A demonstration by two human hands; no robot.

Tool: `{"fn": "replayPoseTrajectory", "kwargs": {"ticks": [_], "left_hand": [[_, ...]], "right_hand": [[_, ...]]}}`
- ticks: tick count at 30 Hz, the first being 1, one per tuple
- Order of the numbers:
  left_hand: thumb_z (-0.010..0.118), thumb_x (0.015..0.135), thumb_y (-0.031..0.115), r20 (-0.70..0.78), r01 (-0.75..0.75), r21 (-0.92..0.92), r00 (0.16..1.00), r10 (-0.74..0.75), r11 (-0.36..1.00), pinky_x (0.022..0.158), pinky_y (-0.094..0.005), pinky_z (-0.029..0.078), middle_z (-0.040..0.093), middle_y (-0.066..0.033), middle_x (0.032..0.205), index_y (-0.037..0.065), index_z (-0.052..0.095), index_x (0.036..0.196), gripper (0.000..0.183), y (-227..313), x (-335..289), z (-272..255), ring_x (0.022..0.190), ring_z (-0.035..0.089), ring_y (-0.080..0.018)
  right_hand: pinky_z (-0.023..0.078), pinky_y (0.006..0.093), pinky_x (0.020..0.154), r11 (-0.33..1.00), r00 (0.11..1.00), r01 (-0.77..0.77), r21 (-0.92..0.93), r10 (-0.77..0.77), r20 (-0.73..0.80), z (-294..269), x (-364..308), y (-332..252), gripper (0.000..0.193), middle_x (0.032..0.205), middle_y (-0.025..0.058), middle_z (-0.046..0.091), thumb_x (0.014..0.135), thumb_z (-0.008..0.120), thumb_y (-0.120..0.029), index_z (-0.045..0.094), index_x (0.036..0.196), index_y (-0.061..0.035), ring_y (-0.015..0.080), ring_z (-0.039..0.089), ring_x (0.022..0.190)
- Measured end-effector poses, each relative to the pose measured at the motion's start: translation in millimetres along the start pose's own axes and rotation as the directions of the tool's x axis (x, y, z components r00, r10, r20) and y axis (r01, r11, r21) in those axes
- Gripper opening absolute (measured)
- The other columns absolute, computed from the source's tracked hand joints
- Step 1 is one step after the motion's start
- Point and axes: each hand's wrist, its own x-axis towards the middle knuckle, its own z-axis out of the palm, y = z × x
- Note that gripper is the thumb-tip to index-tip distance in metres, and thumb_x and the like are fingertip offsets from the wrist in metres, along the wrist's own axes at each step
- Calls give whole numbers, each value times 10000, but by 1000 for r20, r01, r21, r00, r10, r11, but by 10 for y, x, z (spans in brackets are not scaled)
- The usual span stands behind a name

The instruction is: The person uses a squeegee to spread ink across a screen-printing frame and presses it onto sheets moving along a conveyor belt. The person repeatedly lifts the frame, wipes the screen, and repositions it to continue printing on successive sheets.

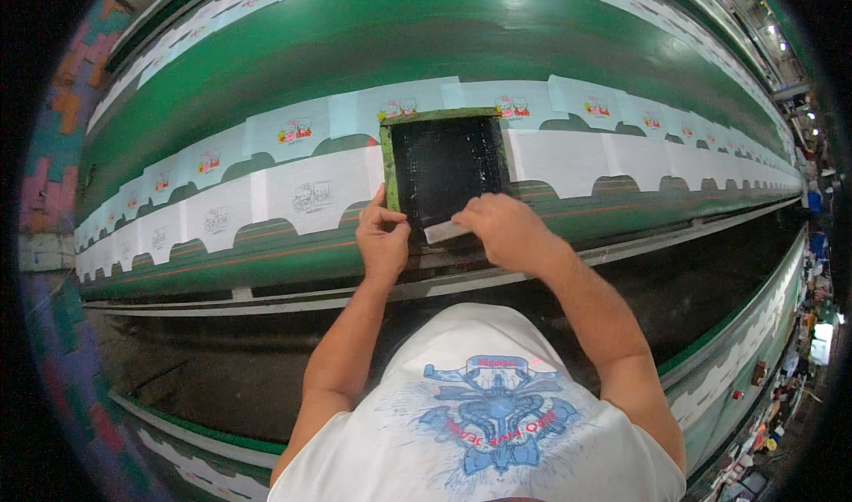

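A screen printing frame (388, 166) with a green-smeared rim and a dark mesh lies over a row of white cut pieces (564, 158) on a long green table (319, 49). At the frame's near left corner, my left hand (383, 240) is closed on the rim, thumb and fingers brought together. My right hand (508, 231) grips a pale, flat squeegee (441, 232) at the near end of the mesh. White pieces to the left of the frame bear black outline drawings (312, 197); those just right of it look plain. The frame hides what lies beneath it.
Beyond the white row runs a row of pale blue pieces (355, 111) with coloured prints. A light rail (242, 295) follows the table's near edge. Another table (710, 395) stands behind at the right, near cluttered goods (770, 433). A patchwork-coloured floor (67, 138) shows at left.
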Motion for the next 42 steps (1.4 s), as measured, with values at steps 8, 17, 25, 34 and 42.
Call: {"fn": "replayPoseTrajectory", "kwargs": {"ticks": [8, 17, 25, 34, 42], "left_hand": [[741, 719, -87, 10, -16, 32, 1000, 16, 999, 1188, -451, 416, 623, -275, 1565, 36, 686, 774, 145, 23, 16, 54, 1344, 615, -374], [738, 729, -83, 46, -32, 107, 999, 28, 994, 1176, -458, 425, 616, -253, 1582, 47, 676, 758, 147, 57, 8, -12, 1344, 592, -365], [744, 765, -71, 58, -100, 87, 994, 96, 991, 1149, -450, 450, 629, -269, 1558, 43, 687, 794, 131, 73, 18, -37, 1314, 620, -374], [706, 791, -115, 55, -22, 81, 998, 18, 996, 1212, -460, 385, 564, -319, 1601, 31, 580, 745, 198, 74, 70, -2, 1432, 582, -393], [687, 816, -134, 99, 23, 29, 995, -26, 999, 1203, -446, 387, 527, -282, 1649, 38, 570, 786, 210, 54, 31, -18, 1450, 566, -367]], "right_hand": [[543, 505, 1046, 986, 982, -147, 75, 137, 129, -363, 822, 528, 306, 1207, 187, 733, 921, 684, 1, 743, 1218, -44, 415, 673, 1206], [534, 499, 1038, 996, 979, -92, -8, 89, -185, -27, 929, 718, 468, 1194, 179, 736, 874, 633, 59, 754, 1302, -87, 409, 675, 1167], [515, 512, 974, 991, 974, -95, -96, 73, -213, 389, 102, -99, 435, 1232, 163, 741, 844, 695, -65, 743, 1275, -99, 373, 681, 1154], [518, 477, 993, 986, 993, -79, -150, 64, -100, 489, -163, -302, 449, 1258, 138, 657, 849, 745, -171, 701, 1294, -134, 351, 623, 1188], [472, 506, 1125, 991, 944, -134, 18, 134, -301, 492, -392, -492, 540, 1402, 185, 640, 877, 849, -323, 692, 1343, -99, 388, 595, 1327]]}}
